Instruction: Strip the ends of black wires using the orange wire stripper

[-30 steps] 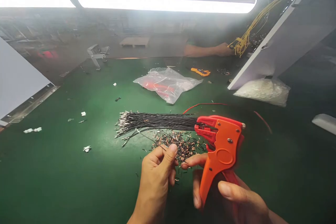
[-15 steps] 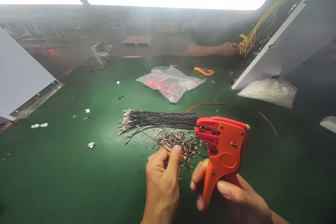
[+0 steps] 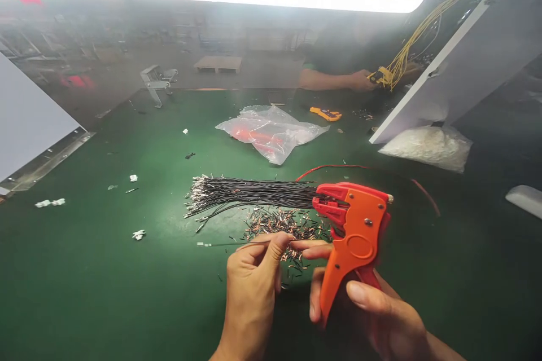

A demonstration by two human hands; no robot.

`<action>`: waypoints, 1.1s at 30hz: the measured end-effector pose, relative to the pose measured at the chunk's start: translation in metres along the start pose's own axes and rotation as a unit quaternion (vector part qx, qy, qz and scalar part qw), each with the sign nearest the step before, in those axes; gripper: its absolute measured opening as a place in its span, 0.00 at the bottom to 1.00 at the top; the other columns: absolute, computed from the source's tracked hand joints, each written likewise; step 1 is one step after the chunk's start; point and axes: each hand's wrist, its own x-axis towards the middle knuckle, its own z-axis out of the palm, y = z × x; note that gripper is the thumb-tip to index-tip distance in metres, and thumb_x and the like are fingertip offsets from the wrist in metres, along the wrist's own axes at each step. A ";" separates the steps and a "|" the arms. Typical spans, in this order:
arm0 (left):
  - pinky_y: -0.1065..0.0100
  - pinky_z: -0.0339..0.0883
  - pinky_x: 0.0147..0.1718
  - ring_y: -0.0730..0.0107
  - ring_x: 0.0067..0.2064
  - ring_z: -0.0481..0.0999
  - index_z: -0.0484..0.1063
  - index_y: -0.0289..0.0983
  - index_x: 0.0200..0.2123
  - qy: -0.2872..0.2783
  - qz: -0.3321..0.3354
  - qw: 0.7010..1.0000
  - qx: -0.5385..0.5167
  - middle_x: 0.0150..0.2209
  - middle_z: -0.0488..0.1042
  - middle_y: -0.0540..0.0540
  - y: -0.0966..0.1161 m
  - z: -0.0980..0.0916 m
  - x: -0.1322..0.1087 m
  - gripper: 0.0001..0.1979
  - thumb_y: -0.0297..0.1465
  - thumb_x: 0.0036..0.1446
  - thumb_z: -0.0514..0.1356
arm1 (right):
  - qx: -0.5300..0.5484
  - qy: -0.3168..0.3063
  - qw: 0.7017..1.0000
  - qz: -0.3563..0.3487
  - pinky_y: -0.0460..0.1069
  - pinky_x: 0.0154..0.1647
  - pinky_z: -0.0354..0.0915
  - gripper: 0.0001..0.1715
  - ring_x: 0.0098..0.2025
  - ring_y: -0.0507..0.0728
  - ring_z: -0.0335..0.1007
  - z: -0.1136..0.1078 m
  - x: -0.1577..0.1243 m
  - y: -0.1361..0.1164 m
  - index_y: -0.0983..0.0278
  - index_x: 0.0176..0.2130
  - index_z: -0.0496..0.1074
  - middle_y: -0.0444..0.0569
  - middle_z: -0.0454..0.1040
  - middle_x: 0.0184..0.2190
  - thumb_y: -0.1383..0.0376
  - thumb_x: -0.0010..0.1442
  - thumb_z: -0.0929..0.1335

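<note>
Between thumb and fingers, my left hand (image 3: pixel 254 287) pinches a thin dark wire (image 3: pixel 228 244), which lies nearly level with a pale terminal at its left end. My right hand (image 3: pixel 381 310) is wrapped round the handles of an orange and red wire stripper (image 3: pixel 358 231), its jaws facing left. One right finger stretches toward my left fingertips, near the wire. Behind my hands lies a bundle of black wires (image 3: pixel 254 192), silvery ends to the left; the stripper's jaws cover its right end. Under my left fingertips is a heap of cut wire scraps (image 3: pixel 292 225).
A clear plastic bag (image 3: pixel 273 132) with something red inside lies farther back, beside an orange-yellow tool (image 3: pixel 325 114). At the right, a bag of white pieces (image 3: pixel 427 146) rests by a slanted white panel (image 3: pixel 440 62). Across the table, another person's hand (image 3: pixel 359 80) holds yellow wires (image 3: pixel 406 53).
The wire in my left hand has turned from a slant to nearly level. A right finger has stretched out toward my left fingertips. The view has shifted slightly.
</note>
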 end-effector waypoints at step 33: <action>0.63 0.60 0.38 0.69 0.28 0.74 0.73 0.38 0.40 -0.003 0.464 0.782 0.416 0.28 0.78 0.49 -0.023 0.001 -0.006 0.09 0.23 0.65 0.55 | 0.074 -0.010 0.997 0.009 0.56 0.39 0.64 0.38 0.34 0.62 0.75 -0.012 0.001 -0.018 0.69 0.66 0.62 0.54 0.83 0.31 0.57 0.61 0.67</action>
